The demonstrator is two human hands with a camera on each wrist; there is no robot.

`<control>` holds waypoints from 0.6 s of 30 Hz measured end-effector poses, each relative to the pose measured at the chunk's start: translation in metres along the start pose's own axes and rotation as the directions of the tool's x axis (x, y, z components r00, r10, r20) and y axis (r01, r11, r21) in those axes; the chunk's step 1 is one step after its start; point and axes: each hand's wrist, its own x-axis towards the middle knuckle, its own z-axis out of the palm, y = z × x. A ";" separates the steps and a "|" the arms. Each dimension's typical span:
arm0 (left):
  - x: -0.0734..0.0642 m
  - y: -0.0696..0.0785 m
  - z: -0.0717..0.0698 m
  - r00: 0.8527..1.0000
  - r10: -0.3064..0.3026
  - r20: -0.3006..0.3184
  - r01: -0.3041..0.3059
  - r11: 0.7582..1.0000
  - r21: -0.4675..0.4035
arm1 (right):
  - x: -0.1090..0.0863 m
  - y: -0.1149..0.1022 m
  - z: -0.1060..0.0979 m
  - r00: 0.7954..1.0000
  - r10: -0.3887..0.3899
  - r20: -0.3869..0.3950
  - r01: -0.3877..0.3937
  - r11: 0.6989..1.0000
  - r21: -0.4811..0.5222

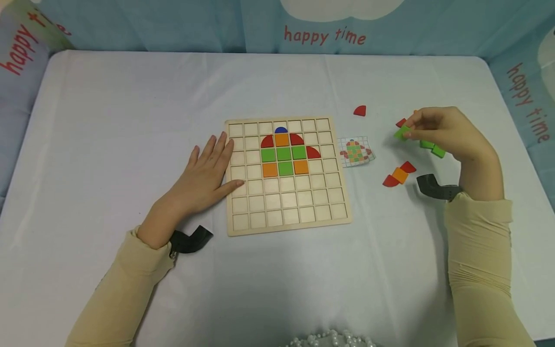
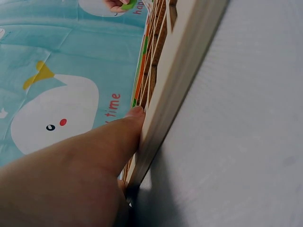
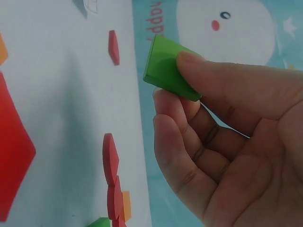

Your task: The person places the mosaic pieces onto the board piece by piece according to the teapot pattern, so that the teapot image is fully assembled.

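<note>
My right hand (image 1: pixel 451 132) pinches a green square tile (image 3: pixel 170 66) between thumb and fingers, over the loose tiles on the right of the table. On the left, my left hand (image 1: pixel 204 178) lies with its fingers spread, thumb and fingertips on the left edge of the wooden grid board (image 1: pixel 288 230). In the board's cells sit a blue half-round tile (image 1: pixel 281 130), red quarter-round tiles (image 1: pixel 313 152), orange squares (image 1: pixel 270 169) and several green squares (image 1: pixel 284 153), grouped in the upper middle.
A small pattern card (image 1: pixel 356 151) lies against the board's right edge. Beyond it are a lone red quarter-round (image 1: pixel 360 111), a cluster with an orange square (image 1: pixel 400 175) between two red pieces, and green tiles (image 1: pixel 438 151) partly under my right hand. A printed curtain (image 1: pixel 195 29) borders the table.
</note>
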 end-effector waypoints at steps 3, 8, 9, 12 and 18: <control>0.000 0.000 0.000 1.000 -0.001 0.000 0.001 1.000 0.000 | 0.000 -0.002 0.001 1.000 -0.003 0.008 0.003 1.000 0.002; 0.000 0.000 0.000 1.000 -0.002 0.002 0.002 1.000 -0.003 | -0.001 -0.008 0.003 1.000 -0.005 0.021 0.005 1.000 0.003; 0.000 0.000 0.000 1.000 -0.002 0.002 0.002 1.000 -0.003 | -0.001 -0.009 0.003 1.000 -0.008 0.022 0.008 1.000 -0.001; -0.001 0.000 0.000 1.000 -0.002 0.002 0.002 1.000 -0.003 | 0.000 -0.013 0.007 0.999 -0.031 0.029 0.032 0.999 -0.010; 0.000 -0.001 0.000 1.000 0.005 0.000 -0.005 1.000 0.000 | -0.002 -0.024 0.017 0.995 -0.081 0.061 0.081 0.997 0.013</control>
